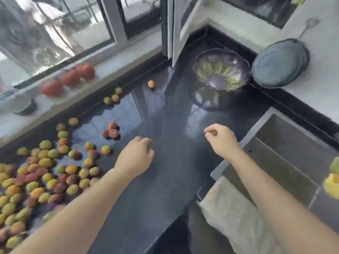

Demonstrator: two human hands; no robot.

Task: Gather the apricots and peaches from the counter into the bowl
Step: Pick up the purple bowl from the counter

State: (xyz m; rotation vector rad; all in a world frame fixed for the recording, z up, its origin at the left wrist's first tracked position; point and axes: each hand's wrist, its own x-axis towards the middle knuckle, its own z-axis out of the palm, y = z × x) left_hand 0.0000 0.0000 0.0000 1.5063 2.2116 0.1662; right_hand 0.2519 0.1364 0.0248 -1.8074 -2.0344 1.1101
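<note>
Status: task barely begun, if at all. The bowl (221,69), a dark patterned dish in the upper right of the frame at the corner of the black counter (176,162), shows only its own yellow-green pattern; no fruit can be made out inside it.

The fruit pile (45,178) fills the lower left of the frame, a dense spread of yellow, orange and red apricots and peaches lying on the counter. Outliers sit further up: a small cluster of three (111,132) at centre left, a few more along the counter's back edge, and a single fruit (151,83) nearest the bowl, though still well apart from it.

The left hand (134,158) hovers at centre frame just beside the pile's right edge, fingers loosely curled, holding nothing visible. The right hand (221,139) hangs right of centre over bare counter, fingers curled inward (whether the fingertips pinch anything small cannot be told from this blurred view).

Remaining, in my judgement: essentially all of it.

Also noted: red tomatoes (69,78) on the windowsill at upper left, outside the task.
</note>
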